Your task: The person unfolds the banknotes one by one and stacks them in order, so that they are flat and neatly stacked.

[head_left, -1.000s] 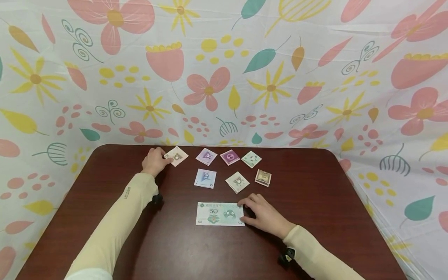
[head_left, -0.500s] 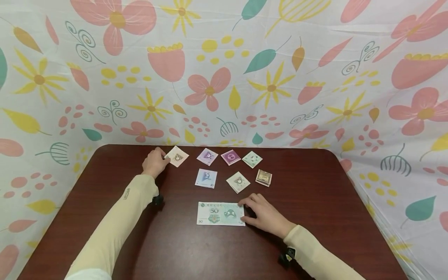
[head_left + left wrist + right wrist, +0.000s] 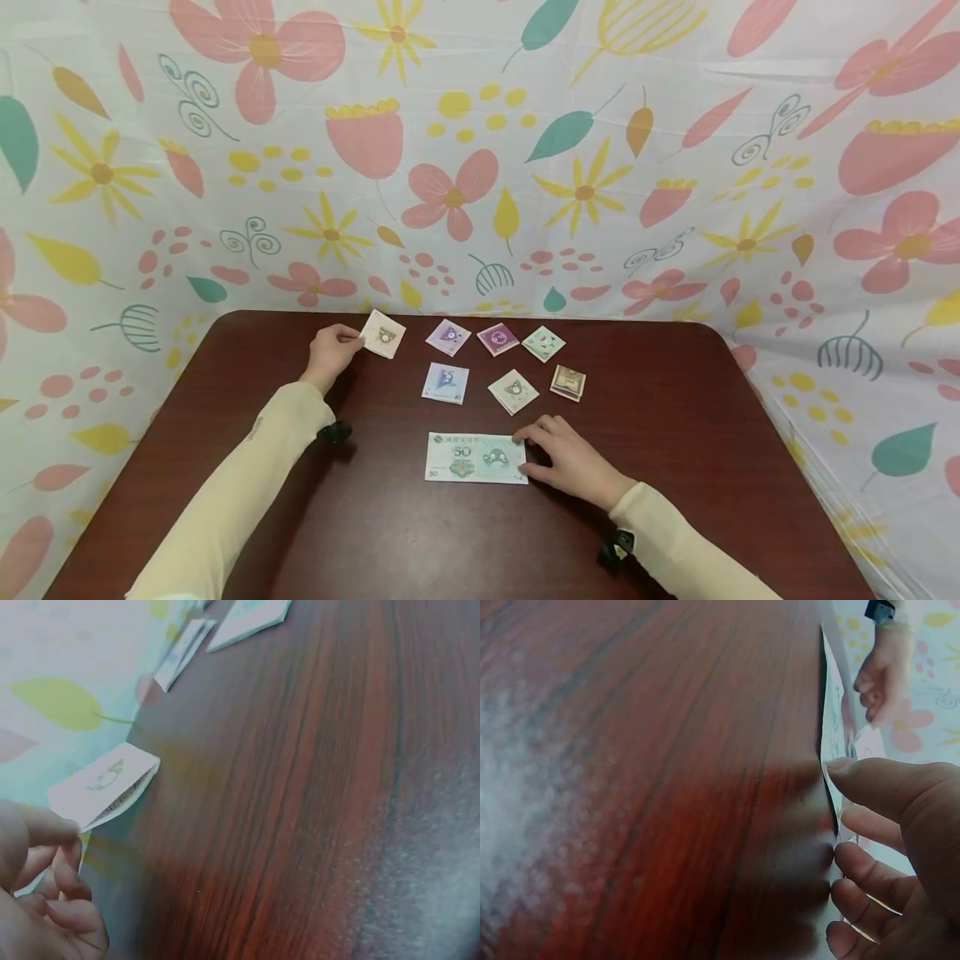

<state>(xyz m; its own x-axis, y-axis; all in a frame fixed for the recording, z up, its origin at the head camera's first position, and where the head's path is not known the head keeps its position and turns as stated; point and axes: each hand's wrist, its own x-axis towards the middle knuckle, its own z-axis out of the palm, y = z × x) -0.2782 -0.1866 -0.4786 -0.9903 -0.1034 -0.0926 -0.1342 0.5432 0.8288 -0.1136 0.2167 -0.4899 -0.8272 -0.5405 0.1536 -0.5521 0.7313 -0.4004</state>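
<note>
Currently pinches a cream square-folded paper note (image 3: 384, 334) by its left corner between thumb and finger of the left hand (image 3: 332, 354), at the far left of the dark-red wooden table (image 3: 375, 533), left of a folded lilac paper square (image 3: 448, 337). Touches, with the right hand (image 3: 567, 461), thumb and forefinger spread apart, the right edge of a flat rectangular white-and-green paper note (image 3: 477, 457), nearer and mid-table.

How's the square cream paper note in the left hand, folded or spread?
Folded: the left-wrist view shows the note with layers gaping apart.
</note>
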